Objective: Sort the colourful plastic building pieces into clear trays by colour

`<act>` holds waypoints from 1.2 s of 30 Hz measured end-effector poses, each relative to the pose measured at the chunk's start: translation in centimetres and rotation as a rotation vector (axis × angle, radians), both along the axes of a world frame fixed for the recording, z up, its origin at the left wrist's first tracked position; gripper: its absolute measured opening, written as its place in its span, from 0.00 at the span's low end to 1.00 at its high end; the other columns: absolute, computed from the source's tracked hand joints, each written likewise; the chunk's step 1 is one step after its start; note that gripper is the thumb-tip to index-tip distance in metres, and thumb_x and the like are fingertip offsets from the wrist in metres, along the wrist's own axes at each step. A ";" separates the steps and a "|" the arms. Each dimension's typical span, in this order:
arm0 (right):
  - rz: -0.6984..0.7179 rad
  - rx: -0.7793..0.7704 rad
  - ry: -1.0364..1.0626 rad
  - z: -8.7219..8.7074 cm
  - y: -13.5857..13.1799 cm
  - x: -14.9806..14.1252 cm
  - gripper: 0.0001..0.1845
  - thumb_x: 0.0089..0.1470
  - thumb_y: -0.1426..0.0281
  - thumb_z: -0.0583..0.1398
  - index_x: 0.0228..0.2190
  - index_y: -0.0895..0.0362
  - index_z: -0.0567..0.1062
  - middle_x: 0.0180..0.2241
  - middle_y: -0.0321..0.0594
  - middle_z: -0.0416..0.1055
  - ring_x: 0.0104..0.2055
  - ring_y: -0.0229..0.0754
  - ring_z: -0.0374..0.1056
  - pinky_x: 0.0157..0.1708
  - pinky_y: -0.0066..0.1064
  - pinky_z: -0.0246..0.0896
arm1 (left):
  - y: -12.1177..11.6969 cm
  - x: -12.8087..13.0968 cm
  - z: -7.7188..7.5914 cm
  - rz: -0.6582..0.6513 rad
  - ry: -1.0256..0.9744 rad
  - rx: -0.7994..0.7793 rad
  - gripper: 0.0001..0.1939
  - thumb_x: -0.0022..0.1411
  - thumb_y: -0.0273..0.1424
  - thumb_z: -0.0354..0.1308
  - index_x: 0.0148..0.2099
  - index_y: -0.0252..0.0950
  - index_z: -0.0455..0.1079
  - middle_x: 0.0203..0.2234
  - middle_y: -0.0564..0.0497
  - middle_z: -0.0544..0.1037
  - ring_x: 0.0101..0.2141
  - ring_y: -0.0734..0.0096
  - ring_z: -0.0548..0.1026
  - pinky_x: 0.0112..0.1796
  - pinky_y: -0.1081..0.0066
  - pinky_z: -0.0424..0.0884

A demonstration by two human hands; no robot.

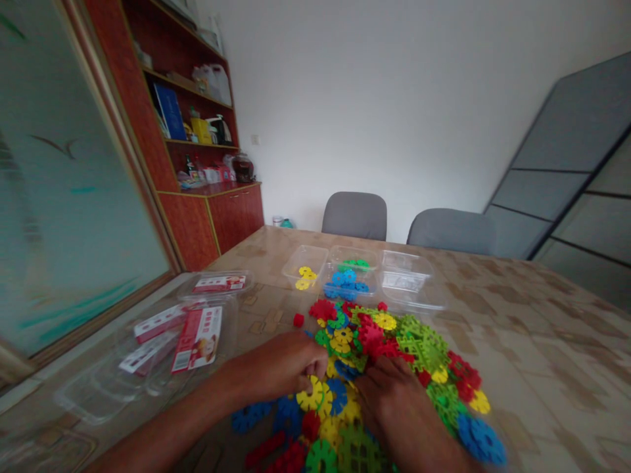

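A mixed pile of plastic interlocking toy pieces (340, 341) in yellow, blue, red and green lies spread in front of me. My left hand (298, 358) is closed above its left side, fingers curled and thumb against a yellow notched disc (309, 396). Beside that disc rests a blue notched disc (337, 396). Down in the middle of the pile, my right hand (392, 391) has bent fingers pressed together; their tips are hidden among the pieces. Red pieces (369, 335) and green square pieces (424, 345) surround it.
Behind the pile stand clear plastic tubs: one with yellow discs (290, 269), one with blue and green discs (377, 269), and another clear tub (436, 295) at right. Clear lids and packaging (83, 401) with printed labels (197, 338) lie at left. Grey chairs (355, 215) stand beyond the table (532, 315).
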State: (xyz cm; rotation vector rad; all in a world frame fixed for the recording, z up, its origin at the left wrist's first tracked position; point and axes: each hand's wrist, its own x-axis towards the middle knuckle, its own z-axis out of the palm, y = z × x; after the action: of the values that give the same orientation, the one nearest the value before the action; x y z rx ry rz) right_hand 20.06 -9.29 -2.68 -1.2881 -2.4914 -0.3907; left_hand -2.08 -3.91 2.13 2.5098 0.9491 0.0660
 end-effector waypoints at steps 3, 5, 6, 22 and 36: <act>0.008 -0.052 0.050 0.7 0.1 0.5 0.10 0.46 0.78 0.65 0.19 0.56 0.71 0.20 0.33 0.71 0.27 0.40 0.64 0.31 0.32 0.50 | 0.0 0.0 0.6 0.024 -0.041 0.048 0.09 0.57 0.19 0.54 0.37 0.38 0.70 0.34 0.54 0.76 0.36 0.69 0.73 0.36 0.74 0.62; 0.007 -0.167 0.087 1.4 -0.1 0.5 0.11 0.49 0.80 0.62 0.20 0.56 0.70 0.22 0.33 0.71 0.27 0.38 0.64 0.30 0.30 0.50 | 0.1 -0.2 1.0 0.054 -0.051 0.081 0.10 0.58 0.19 0.52 0.38 0.38 0.69 0.34 0.53 0.75 0.37 0.68 0.72 0.36 0.74 0.61; 0.003 -0.235 0.105 1.7 -0.3 0.5 0.11 0.49 0.81 0.60 0.20 0.57 0.70 0.22 0.33 0.71 0.27 0.37 0.64 0.29 0.29 0.50 | 0.1 -0.2 1.2 0.067 -0.049 0.088 0.10 0.58 0.19 0.51 0.38 0.38 0.68 0.34 0.53 0.75 0.37 0.68 0.72 0.36 0.73 0.61; -0.174 -0.525 0.065 2.2 -1.6 -1.2 0.10 0.50 0.69 0.62 0.37 0.57 0.77 0.39 0.45 0.75 0.46 0.53 0.66 0.49 0.45 0.56 | -0.2 -0.9 0.0 0.047 0.074 -0.014 0.18 0.49 0.25 0.67 0.42 0.39 0.66 0.43 0.51 0.68 0.44 0.62 0.68 0.40 0.72 0.63; -0.135 -0.544 0.231 1.0 -1.5 -1.1 0.08 0.48 0.70 0.62 0.34 0.54 0.75 0.37 0.40 0.75 0.44 0.50 0.67 0.44 0.40 0.59 | -1.3 0.6 1.1 -0.095 -0.042 -0.101 0.05 0.57 0.26 0.63 0.37 0.38 0.72 0.32 0.54 0.76 0.33 0.69 0.73 0.31 0.76 0.62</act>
State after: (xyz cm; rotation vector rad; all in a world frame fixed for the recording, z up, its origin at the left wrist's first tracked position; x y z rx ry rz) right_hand 19.00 -10.76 -1.67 -1.5917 -2.3968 0.4209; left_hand -1.52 -5.18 3.27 2.4468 0.7954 0.0396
